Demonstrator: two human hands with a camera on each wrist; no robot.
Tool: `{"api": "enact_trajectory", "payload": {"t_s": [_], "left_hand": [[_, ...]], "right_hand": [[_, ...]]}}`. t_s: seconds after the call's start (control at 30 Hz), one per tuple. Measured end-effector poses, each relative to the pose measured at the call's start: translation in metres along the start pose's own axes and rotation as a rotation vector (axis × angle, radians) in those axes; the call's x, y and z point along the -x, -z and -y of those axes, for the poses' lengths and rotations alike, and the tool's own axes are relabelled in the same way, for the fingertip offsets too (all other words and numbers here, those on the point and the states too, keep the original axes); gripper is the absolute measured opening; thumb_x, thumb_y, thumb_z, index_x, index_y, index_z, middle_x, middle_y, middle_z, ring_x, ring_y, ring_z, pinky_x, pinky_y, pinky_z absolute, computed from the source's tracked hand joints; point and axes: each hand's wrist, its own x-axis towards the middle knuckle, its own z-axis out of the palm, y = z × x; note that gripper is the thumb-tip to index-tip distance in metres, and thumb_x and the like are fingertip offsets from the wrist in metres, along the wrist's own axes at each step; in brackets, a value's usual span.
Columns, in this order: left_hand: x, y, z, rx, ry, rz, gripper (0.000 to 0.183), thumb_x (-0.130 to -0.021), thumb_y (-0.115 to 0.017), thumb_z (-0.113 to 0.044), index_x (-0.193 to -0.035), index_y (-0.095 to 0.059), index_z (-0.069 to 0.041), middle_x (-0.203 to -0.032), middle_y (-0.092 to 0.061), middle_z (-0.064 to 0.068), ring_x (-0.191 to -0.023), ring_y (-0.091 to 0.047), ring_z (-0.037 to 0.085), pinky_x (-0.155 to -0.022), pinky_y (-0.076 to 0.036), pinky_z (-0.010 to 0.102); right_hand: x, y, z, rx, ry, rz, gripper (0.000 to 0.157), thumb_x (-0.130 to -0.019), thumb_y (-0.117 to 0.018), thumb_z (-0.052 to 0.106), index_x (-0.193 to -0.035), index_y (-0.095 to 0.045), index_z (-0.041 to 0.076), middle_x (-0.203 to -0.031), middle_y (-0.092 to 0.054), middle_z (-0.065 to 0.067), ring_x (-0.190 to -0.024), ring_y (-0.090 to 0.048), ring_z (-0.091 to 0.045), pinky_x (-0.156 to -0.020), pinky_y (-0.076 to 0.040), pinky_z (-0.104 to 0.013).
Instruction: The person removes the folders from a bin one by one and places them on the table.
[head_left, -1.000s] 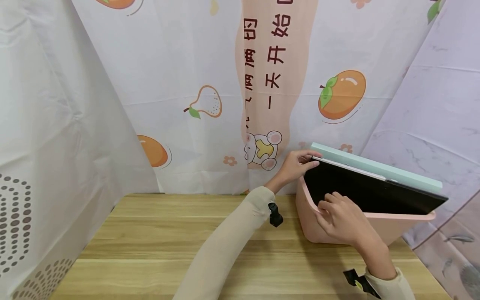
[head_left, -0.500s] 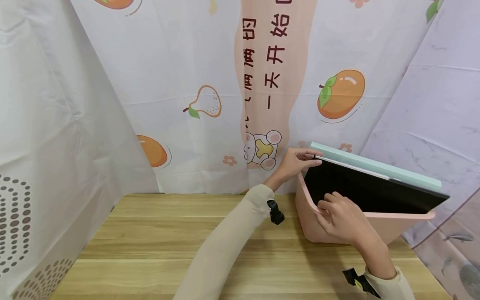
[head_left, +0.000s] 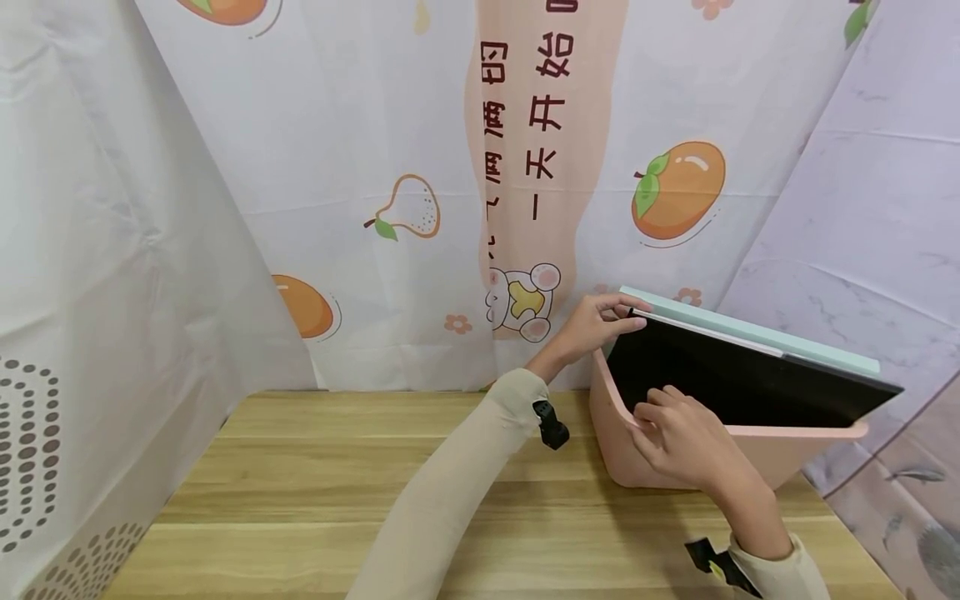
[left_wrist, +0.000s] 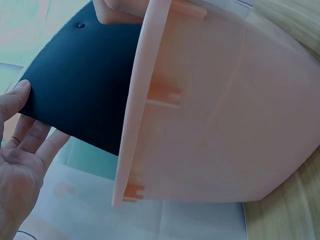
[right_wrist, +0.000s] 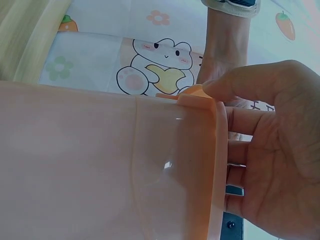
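Note:
A pink plastic bin (head_left: 622, 454) stands on the right of the table. From it slants a flat black panel (head_left: 735, 375) with a thin pale top edge and a small round stud (left_wrist: 81, 25) on its face; its lower part is hidden in the bin. My left hand (head_left: 588, 329) pinches the panel's upper left corner, thumb on the near face and fingers behind. My right hand (head_left: 686, 437) grips the bin's front rim (right_wrist: 216, 175), thumb outside and fingers curled inside. Behind the panel, a mint-green slab (head_left: 750, 327) also rises above the rim.
The wooden table (head_left: 322, 475) extends left of the bin. A printed white curtain (head_left: 360, 292) hangs close behind the table, and marbled cloth (head_left: 885, 250) covers the right side. Black straps (head_left: 551, 425) sit on both wrists.
My left hand has shifted slightly to the right along with the black panel's corner, covering a bit of the mint-green slab. The right hand stays on the bin's rim.

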Motion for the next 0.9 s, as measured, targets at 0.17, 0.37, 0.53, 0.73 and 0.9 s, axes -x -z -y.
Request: {"api": "enact_trajectory", "payload": {"t_s": [0.17, 0.37, 0.53, 0.73, 0.9], "left_hand": [[0.000, -0.001, -0.002, 0.015, -0.008, -0.034, 0.025, -0.088, -0.067, -0.020, -0.112, -0.069, -0.011, -0.107, -0.061, -0.001, -0.087, -0.054, 0.004, -0.061, -0.050, 0.019], [-0.001, 0.002, -0.012, 0.046, 0.014, -0.031, 0.027, -0.086, -0.069, -0.019, -0.111, -0.070, -0.010, -0.120, -0.063, -0.003, -0.098, -0.060, 0.002, -0.068, -0.057, 0.028], [-0.003, 0.005, -0.025, 0.086, 0.051, -0.005, 0.030, -0.084, -0.071, -0.018, -0.113, -0.070, -0.009, -0.116, -0.067, 0.000, -0.090, -0.062, 0.001, -0.072, -0.057, 0.033], [-0.007, 0.008, -0.036, 0.090, 0.008, -0.004, 0.028, -0.084, -0.071, -0.018, -0.111, -0.071, -0.010, -0.113, -0.069, 0.000, -0.095, -0.063, -0.001, -0.075, -0.056, 0.028], [-0.002, 0.010, -0.061, 0.102, -0.025, -0.021, 0.027, -0.084, -0.070, -0.012, -0.110, -0.070, -0.004, -0.112, -0.069, 0.003, -0.095, -0.064, -0.001, -0.080, -0.054, 0.021]], "right_hand": [[0.000, 0.000, 0.001, -0.008, -0.003, 0.008, 0.006, -0.075, -0.067, 0.017, -0.071, -0.064, 0.016, -0.065, -0.043, 0.011, -0.062, -0.034, -0.005, -0.053, -0.032, -0.020], [0.001, 0.000, 0.001, -0.013, 0.005, -0.007, 0.007, -0.075, -0.068, 0.018, -0.069, -0.063, 0.017, -0.064, -0.043, 0.011, -0.062, -0.035, -0.005, -0.052, -0.033, -0.019], [0.001, 0.001, 0.001, -0.014, -0.002, -0.006, 0.010, -0.075, -0.068, 0.018, -0.068, -0.061, 0.019, -0.063, -0.041, 0.012, -0.061, -0.034, -0.004, -0.052, -0.032, -0.019], [0.000, 0.002, 0.002, -0.020, -0.025, 0.012, 0.010, -0.076, -0.068, 0.018, -0.069, -0.061, 0.020, -0.064, -0.041, 0.012, -0.063, -0.034, -0.004, -0.052, -0.031, -0.019], [0.001, 0.002, 0.002, -0.022, -0.037, 0.019, 0.010, -0.076, -0.069, 0.019, -0.069, -0.062, 0.020, -0.064, -0.041, 0.012, -0.063, -0.034, -0.004, -0.052, -0.032, -0.019]]}}
